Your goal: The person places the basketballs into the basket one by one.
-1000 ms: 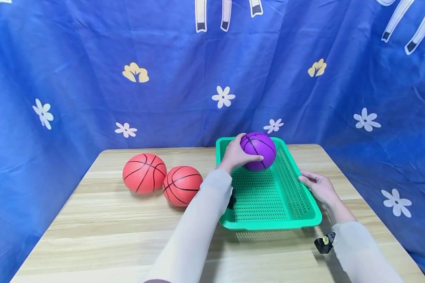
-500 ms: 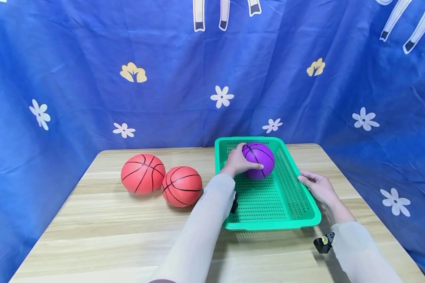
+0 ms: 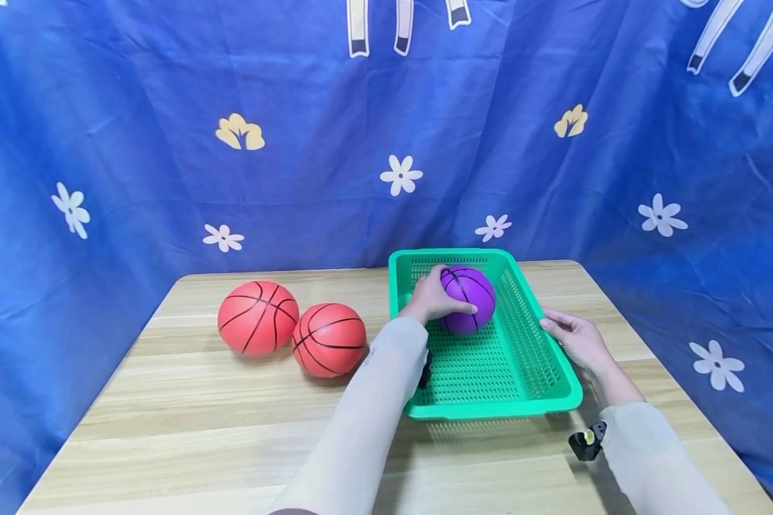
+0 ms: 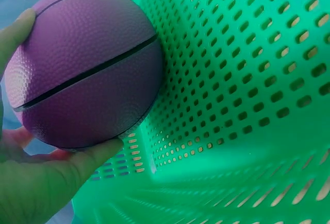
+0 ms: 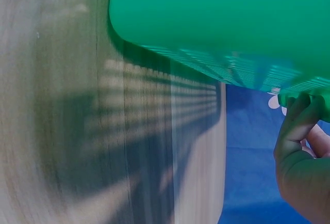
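My left hand (image 3: pixel 433 297) grips a small purple basketball (image 3: pixel 481 290) inside a green perforated plastic basket (image 3: pixel 489 410), toward its back. In the left wrist view the thumb and fingers of the left hand (image 4: pixel 56 183) curve round the ball (image 4: pixel 93 64), close to the basket's holed wall (image 4: pixel 221 80). At the right side of the basket, my right hand (image 3: pixel 582 345) pinches the rim between thumb and fingers. From the right wrist, that hand (image 5: pixel 301 162) shows at the edge of the basket (image 5: pixel 221 23), whose underside casts a slotted shadow on the table.
Two red basketballs (image 3: pixel 258 318) (image 3: pixel 330 340) sit side by side on the wooden table (image 3: pixel 187 429), left of the basket. Behind the table hangs a blue curtain (image 3: pixel 309 193) with white flowers. A small black device (image 3: pixel 587 441) is at the right wrist.
The left hand has lowered the purple basketball from above the basket's back part down into it. My right hand keeps its grip on the rim, and the red basketballs stay put.
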A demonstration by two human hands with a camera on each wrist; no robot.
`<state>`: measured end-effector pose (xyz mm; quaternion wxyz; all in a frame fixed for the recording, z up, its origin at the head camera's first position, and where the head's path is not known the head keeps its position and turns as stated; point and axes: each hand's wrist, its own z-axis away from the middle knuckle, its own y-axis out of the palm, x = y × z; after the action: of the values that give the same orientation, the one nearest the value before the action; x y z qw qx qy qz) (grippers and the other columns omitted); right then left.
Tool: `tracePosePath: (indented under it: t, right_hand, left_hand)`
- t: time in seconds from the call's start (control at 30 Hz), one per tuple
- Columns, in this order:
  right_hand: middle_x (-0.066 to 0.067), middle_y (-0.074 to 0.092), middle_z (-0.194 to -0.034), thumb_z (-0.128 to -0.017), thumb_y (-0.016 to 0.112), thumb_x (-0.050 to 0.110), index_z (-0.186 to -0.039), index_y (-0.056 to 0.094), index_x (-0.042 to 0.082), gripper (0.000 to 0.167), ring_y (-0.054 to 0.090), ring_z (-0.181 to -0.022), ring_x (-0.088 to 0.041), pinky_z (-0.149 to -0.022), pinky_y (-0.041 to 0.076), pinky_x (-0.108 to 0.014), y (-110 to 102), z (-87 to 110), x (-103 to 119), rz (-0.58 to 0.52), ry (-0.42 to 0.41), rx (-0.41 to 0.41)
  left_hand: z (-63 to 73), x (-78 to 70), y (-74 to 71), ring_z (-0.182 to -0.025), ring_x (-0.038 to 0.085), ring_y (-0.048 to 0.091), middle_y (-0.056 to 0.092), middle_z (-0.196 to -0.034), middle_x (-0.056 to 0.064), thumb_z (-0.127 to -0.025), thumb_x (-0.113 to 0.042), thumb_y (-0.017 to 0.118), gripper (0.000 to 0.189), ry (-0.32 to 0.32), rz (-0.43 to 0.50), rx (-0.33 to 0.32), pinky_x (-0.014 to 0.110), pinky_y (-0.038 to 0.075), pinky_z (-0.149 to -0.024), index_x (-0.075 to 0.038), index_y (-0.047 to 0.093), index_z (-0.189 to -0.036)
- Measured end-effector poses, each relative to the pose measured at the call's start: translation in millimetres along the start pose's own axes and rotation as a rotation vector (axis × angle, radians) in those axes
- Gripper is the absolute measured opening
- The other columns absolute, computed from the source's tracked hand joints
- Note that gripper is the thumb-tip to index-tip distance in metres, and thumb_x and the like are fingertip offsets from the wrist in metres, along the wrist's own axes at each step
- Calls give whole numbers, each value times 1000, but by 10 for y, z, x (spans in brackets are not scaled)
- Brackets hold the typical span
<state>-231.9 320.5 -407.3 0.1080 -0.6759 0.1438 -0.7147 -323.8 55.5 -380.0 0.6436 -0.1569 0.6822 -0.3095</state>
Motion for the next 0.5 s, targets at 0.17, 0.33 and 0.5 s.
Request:
tracePosePath:
  t: [0.17,0.33,0.5]
  right_hand:
    - [-28,45,-136,-95,58,36,-140,42,-3,62,62,-83,0,-73,54,-24,17,-6,-3,6,-3,1]
    - [-28,43,-138,-96,57,36,-141,41,-2,61,61,-84,1,-74,53,-24,12,7,-5,6,1,5]
    - [-28,42,-138,-96,56,37,-142,40,-1,62,61,-84,0,-74,53,-25,1,20,5,11,5,7]
  left_hand:
    - [7,-2,-3,-128,35,41,37,-143,18,-66,-45,85,110,-24,9,-13,50,44,-95,-16,22,-151]
    - [26,-37,-44,-130,36,38,35,-146,19,-67,-46,84,111,-11,26,-41,51,43,-96,-14,21,-152]
    - [63,-119,-151,-129,35,39,32,-147,20,-66,-46,85,110,4,23,-59,49,43,-96,-13,23,-151]
